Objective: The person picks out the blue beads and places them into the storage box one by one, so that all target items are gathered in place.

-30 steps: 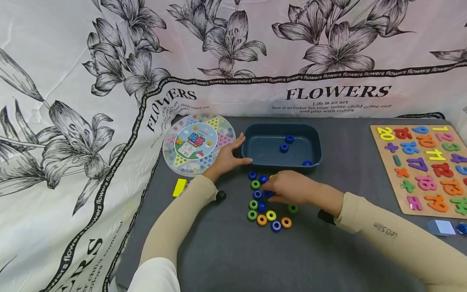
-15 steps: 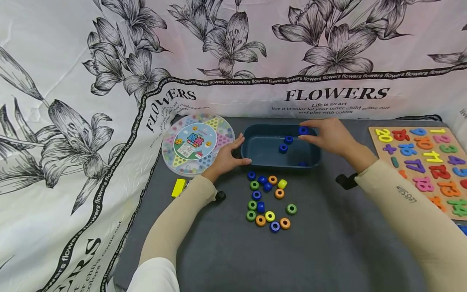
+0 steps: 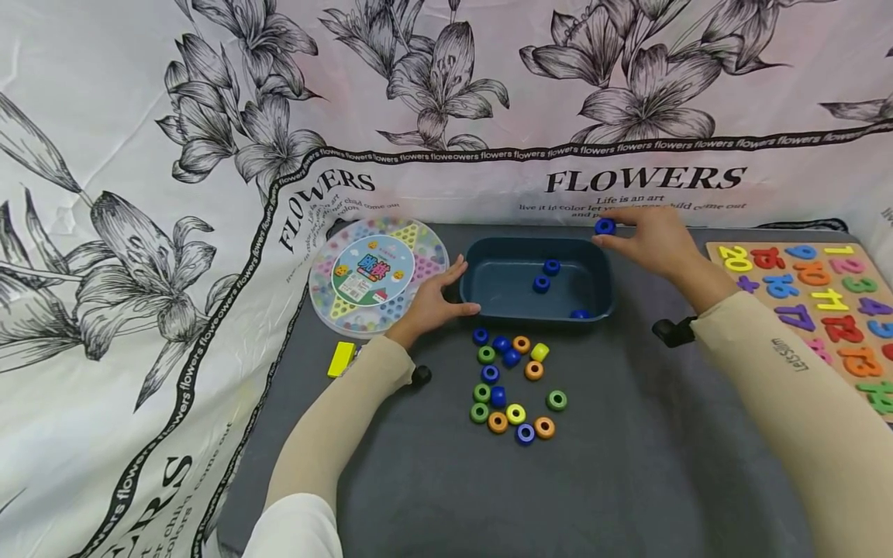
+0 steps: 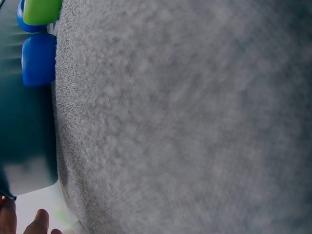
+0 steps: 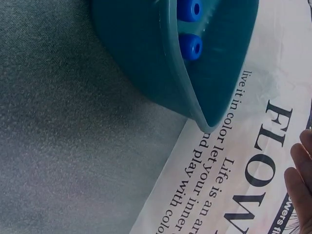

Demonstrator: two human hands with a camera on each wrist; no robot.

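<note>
My right hand point(image 3: 659, 244) pinches a blue ring-shaped bead point(image 3: 605, 226) between thumb and fingers, raised by the back right corner of a dark teal plastic basin point(image 3: 502, 283). Inside the basin lie three more blue beads point(image 3: 541, 284). At its left end my left hand point(image 3: 429, 306) is spread, with thumb and fingertips at the rim. In the left wrist view, fingers point(image 4: 39, 222) show beside the basin wall point(image 4: 27, 136). The right wrist view has the basin point(image 5: 136, 53) and a few right fingers point(image 5: 297, 187), but not the held bead.
In front of the basin lie several loose beads: blue, green point(image 3: 556, 401), orange point(image 3: 545, 428) and yellow point(image 3: 515, 413). A round board-game case point(image 3: 432, 267) and a yellow block point(image 3: 341, 359) are at left. A wooden number puzzle board point(image 3: 767, 310) lies at right. A flowered cloth point(image 3: 453, 186) hangs behind.
My right hand picked a blue bead from the loose pile, carried it over the basin, then moved farther back and right, still holding it. My left hand stayed at the basin's left end.
</note>
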